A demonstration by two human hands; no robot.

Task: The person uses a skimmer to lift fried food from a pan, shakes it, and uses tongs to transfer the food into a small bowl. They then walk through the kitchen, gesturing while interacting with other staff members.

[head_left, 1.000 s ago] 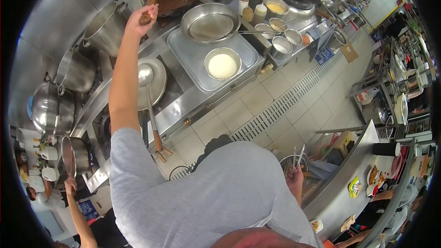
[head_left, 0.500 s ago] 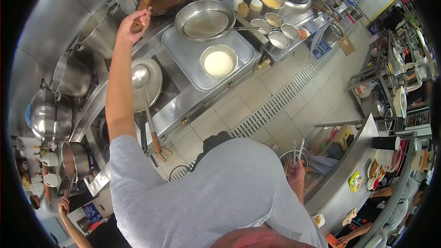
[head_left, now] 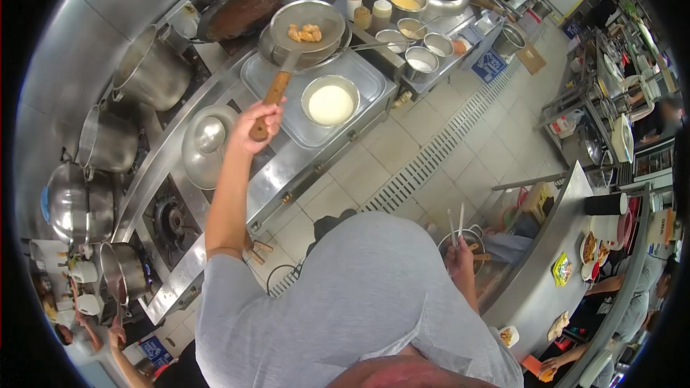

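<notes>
My left hand (head_left: 257, 126) is closed around the wooden handle of a round strainer (head_left: 325, 18). A few golden-brown fried pieces (head_left: 305, 32) lie in its bowl. The strainer is held above a wide steel pan (head_left: 267, 49), covering most of it. Just below the strainer, a metal bowl of pale cream-coloured liquid (head_left: 330, 105) stands on a metal tray (head_left: 374, 86). Down at my right side, my right hand (head_left: 461, 257) grips a pair of metal tongs (head_left: 456, 223), their two arms apart and pointing up.
A dark wok (head_left: 241, 11) sits behind on the range. A ladle (head_left: 209, 135) rests in another pan (head_left: 205, 165) beside my left forearm. Squeeze bottles (head_left: 381, 13) and small bowls (head_left: 421, 62) crowd the far counter. Another person's hand (head_left: 116, 335) holds a pot's handle.
My left hand has brought the strainer with the fried pieces from the far wok area rightward and nearer, over the steel pan. My right hand still holds the tongs low at my side.
</notes>
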